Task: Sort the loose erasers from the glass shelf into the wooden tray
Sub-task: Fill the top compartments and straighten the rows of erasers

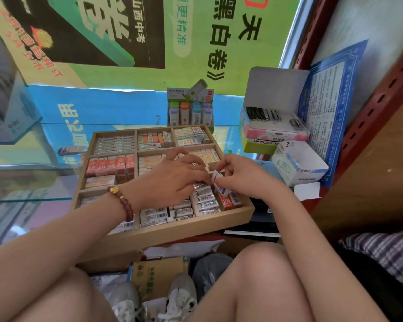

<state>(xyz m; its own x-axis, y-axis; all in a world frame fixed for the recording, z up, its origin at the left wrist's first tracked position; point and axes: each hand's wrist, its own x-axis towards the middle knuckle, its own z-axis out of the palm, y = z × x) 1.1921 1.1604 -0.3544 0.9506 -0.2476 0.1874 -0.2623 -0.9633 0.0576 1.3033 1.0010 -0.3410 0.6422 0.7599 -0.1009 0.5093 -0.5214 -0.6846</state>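
Right hand (240,176) is pinching a white eraser (217,175) at its fingertips, over the wooden tray's (172,231) front-right compartment. Left hand (172,176) is curling its fingers onto the barcoded erasers (206,201) just beside; cannot tell if it grips any.

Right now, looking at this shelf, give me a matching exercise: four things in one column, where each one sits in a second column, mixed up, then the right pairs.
Things
1. bracelet
2. row of orange erasers
3. loose eraser
4. display box

Places
A. behind the tray
B. pinched by the right hand
C. on the left wrist
D. in the tray's middle left compartment

Pairs: 1-C, 2-D, 3-B, 4-A
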